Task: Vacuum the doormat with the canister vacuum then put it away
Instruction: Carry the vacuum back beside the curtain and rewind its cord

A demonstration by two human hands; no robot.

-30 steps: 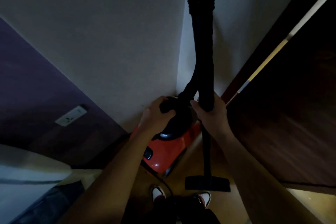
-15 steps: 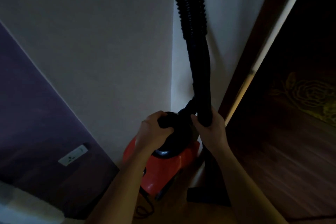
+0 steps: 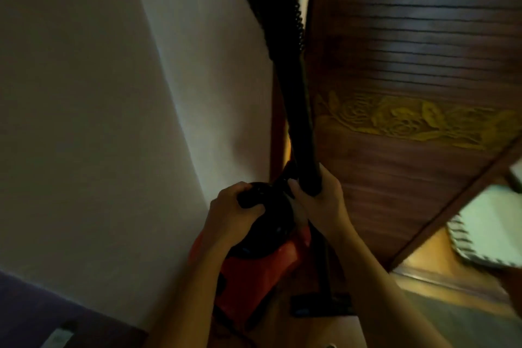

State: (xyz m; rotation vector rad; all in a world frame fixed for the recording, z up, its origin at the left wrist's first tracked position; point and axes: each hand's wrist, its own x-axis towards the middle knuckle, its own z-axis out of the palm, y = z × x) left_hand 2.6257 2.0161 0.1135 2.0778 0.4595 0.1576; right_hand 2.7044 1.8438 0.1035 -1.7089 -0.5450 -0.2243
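At far right, doormat [image 3: 491, 232] newly visible

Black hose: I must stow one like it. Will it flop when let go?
The hose is probably floppy up top, where its ribs curve. Its smooth lower tube looks stiff where the right hand grips it. The red canister, held by the left hand, likely anchors it.

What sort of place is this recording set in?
Most likely a home interior, in a corner beside a doorway: a dark brown wooden door carved with gold roses, plain pale painted walls meeting in a corner, and a red-and-black canister vacuum.
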